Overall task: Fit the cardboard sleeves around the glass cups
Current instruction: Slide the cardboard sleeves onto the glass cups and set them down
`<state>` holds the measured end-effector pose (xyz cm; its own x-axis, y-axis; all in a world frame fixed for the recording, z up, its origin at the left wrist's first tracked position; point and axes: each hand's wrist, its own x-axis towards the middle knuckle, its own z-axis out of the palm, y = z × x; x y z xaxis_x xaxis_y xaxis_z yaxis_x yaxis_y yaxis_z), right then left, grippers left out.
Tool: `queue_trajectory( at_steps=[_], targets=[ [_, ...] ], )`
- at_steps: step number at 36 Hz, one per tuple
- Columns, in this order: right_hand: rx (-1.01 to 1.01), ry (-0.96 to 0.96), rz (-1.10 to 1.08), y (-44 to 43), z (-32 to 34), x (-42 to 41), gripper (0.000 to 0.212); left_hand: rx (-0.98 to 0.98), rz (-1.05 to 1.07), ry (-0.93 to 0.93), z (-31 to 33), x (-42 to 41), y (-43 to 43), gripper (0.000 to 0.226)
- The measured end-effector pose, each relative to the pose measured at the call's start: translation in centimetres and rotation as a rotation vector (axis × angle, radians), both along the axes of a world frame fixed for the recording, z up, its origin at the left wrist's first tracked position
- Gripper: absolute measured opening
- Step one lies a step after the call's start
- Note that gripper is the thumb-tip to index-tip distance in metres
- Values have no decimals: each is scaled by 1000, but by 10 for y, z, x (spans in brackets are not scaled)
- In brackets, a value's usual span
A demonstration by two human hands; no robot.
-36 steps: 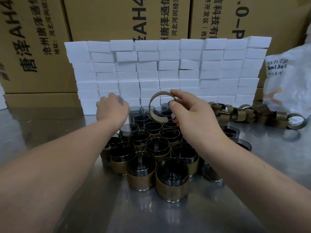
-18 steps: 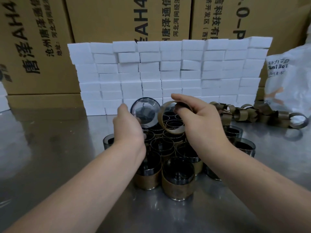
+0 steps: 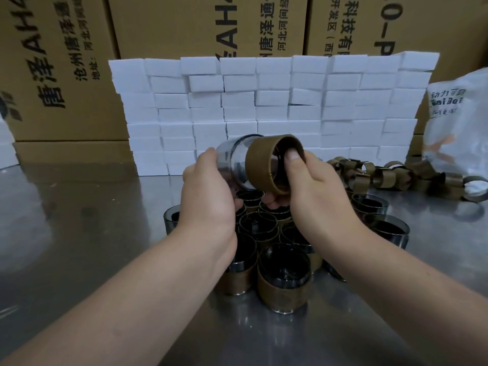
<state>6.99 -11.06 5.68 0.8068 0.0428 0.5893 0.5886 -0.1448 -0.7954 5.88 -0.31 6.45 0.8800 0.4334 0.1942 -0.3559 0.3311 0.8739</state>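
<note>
My left hand (image 3: 208,186) grips a smoky glass cup (image 3: 232,165) on its side, above the cluster of cups. A brown cardboard sleeve (image 3: 261,167) sits around the right end of that cup. My right hand (image 3: 314,186) holds the sleeve, thumb over its open rim and fingers under it. Below the hands stands a cluster of sleeved cups (image 3: 284,283) on the steel table (image 3: 79,233). Bare cups stand at the left (image 3: 171,220) and right (image 3: 388,231) of the cluster. A pile of loose sleeves (image 3: 390,175) lies at the right.
A wall of stacked white foam blocks (image 3: 264,107) stands behind the cups. Large printed cardboard boxes (image 3: 184,25) rise behind it. A white plastic bag (image 3: 459,122) sits at the far right.
My left hand lifted a bare cup from the back of the cluster and turned it sideways. My right hand brought the sleeve over and slid it onto the cup's end.
</note>
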Motion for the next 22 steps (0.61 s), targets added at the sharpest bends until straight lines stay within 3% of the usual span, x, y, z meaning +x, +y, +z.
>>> queue_trajectory(
  at_steps=[9,14,16,18,22],
  targets=[
    [35,17,-89,0,-2,6,34,219,-115,-98,-5,2,0,19],
    [39,45,-128,-1,0,7,33,537,-191,-115,-14,-1,-1,86],
    [24,19,-140,-2,0,6,33,677,-153,-131,-15,-3,-2,102],
    [-4,-10,-159,-3,0,4,31,832,-64,-149,-15,-2,-2,95],
    [-6,37,-117,1,0,2,31,974,7,-166,-13,1,1,50]
  ],
)
